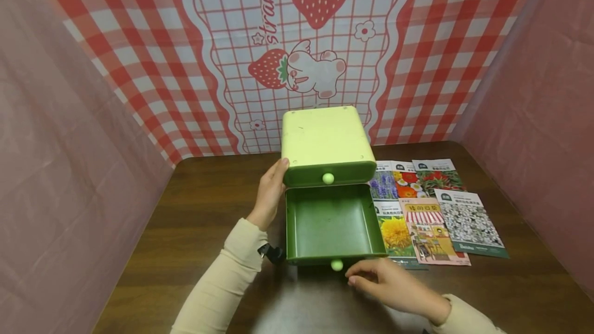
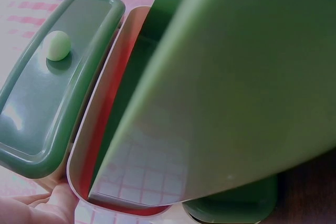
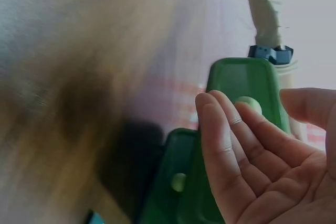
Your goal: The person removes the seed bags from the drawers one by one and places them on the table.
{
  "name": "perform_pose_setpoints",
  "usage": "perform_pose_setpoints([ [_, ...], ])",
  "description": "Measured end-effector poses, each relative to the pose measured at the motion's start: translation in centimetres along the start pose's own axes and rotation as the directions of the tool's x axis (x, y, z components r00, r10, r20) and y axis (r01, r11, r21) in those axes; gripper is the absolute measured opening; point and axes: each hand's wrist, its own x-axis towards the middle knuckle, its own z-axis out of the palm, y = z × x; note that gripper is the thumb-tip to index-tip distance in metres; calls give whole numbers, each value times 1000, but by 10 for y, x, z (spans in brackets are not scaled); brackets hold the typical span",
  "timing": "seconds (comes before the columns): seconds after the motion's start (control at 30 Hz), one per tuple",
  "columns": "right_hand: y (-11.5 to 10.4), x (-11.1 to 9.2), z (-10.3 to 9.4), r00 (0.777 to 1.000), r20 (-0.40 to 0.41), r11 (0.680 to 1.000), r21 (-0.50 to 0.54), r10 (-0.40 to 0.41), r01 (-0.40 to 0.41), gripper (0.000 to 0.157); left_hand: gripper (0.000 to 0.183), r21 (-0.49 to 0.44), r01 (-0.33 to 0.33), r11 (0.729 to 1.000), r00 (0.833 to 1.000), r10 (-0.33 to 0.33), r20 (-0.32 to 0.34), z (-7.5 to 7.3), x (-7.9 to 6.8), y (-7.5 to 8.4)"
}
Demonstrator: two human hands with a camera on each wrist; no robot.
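A small cabinet [image 1: 327, 135] with a pale yellow-green shell stands mid-table. Its top green drawer [image 2: 58, 77] is closed, with a round light-green knob [image 1: 328, 179]. Below it, a green drawer [image 1: 331, 223] is pulled out, its bare floor showing. Under that drawer, another green front [image 2: 231, 203] shows in the left wrist view. My left hand [image 1: 270, 192] rests against the cabinet's left side, thumb by the front corner. My right hand [image 1: 390, 280] is just right of the pulled-out drawer's knob [image 1: 336, 265], fingers loosely bent, holding nothing.
Several picture packets, apparently flower seeds, lie right of the cabinet, among them a pink packet [image 1: 433, 231] and a white-flower packet [image 1: 471, 223]. A red-checked strawberry cloth [image 1: 320, 61] hangs behind the brown table [image 1: 209, 210]. Pink curtains [image 1: 69, 143] flank both sides.
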Motion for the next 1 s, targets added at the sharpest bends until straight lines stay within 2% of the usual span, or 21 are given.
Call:
perform_pose_setpoints([
  [0.2, 10, 2, 7, 1000, 3, 1000, -21, 12, -12, 35, 68, 7, -5, 1000, 1000, 5, 1, 0, 0, -1],
  [0.37, 18, 3, 15, 998, -52, 999, -23, -43, 41, 37, 67, 9, -5, 1000, 1000, 5, 1, 0, 0, -1],
  [0.47, 24, 5, 20, 996, -76, 996, 77, -45, 51, 38, 67, 14, 0, 1000, 1000, 0, 2, 0, -1, 0],
  [0.6, 28, 8, 27, 994, -104, 971, 235, -19, 43, 36, 68, 18, 2, 1000, 1000, -2, 6, 0, -1, 0],
  [0.83, 26, 11, 36, 989, -148, 929, 366, 10, 46, 36, 68, 13, 3, 1000, 1000, -3, 6, -1, 0, 0],
  [1.0, 24, 13, 39, 990, -115, 887, 461, 78, -16, 41, 68, 14, 6, 1000, 1000, -6, 5, -1, -1, 0],
])
